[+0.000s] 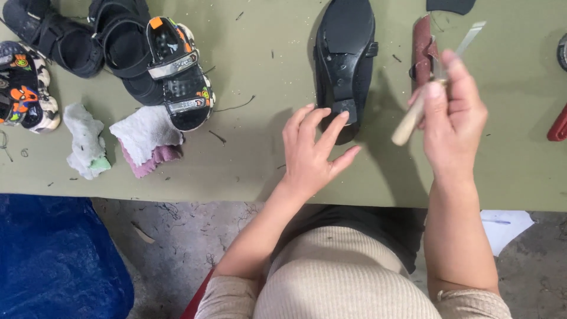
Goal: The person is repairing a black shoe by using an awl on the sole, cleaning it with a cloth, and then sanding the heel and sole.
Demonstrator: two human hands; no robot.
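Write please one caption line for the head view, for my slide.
Left hand rests by an upturned black shoe on a green table; right hand holds a wooden-handled knife.

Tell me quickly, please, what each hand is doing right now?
Left hand: open, fingertips on the black shoe.
Right hand: closed on a knife.
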